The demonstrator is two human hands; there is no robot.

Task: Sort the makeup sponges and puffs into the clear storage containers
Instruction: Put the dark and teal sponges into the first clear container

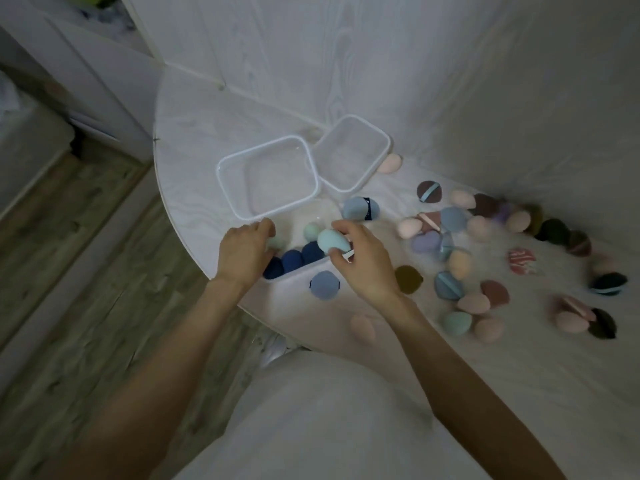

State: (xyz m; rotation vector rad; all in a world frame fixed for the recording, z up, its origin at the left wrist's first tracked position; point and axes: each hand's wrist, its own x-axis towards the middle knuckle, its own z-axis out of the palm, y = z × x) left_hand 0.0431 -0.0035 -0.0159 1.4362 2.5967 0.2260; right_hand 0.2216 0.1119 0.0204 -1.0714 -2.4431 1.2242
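Observation:
A clear container [304,271] at the table's near left edge holds three dark blue sponges [292,260] and a mint sponge [312,230]. My right hand [360,261] grips a pale aqua egg sponge [333,241] just above that container. My left hand [244,251] rests on the container's left side, fingers curled over a mint sponge [277,242]. Two empty clear containers stand behind: a larger one [266,176] and a smaller one [351,152]. A blue-grey puff [323,285] lies in front of the near container.
Several pink, blue, purple, maroon and dark puffs and sponges lie scattered over the table's right half, such as a blue puff [360,208], an olive puff [408,279] and a pink sponge [363,326]. The table's curved edge [166,188] drops to a wooden floor at left. Walls close behind.

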